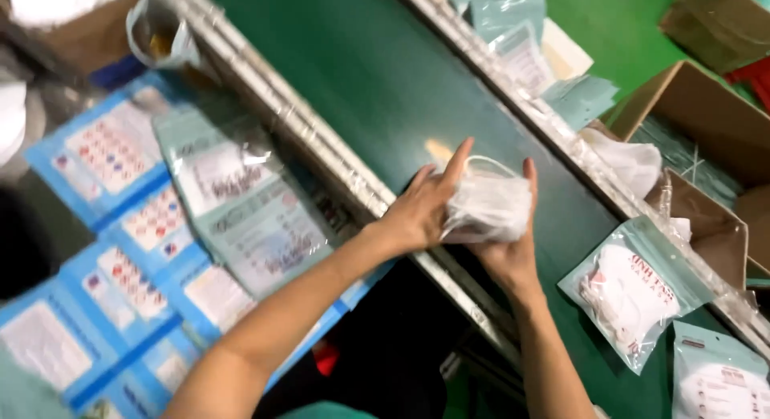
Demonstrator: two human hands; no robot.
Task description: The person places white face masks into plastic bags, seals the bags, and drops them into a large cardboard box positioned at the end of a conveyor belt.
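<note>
Both hands pressed around a stack of white face masks above the green conveyor belt, left hand clasping one side with fingers stretched up, right hand cupping from beneath, filled mask pouch lying just beside on the belt, blue packets spread across the side table.

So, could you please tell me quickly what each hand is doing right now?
Left hand: fingers extended, pressed against the stack of white fabric face masks.
Right hand: cupped under the same stack, holding it.
</note>
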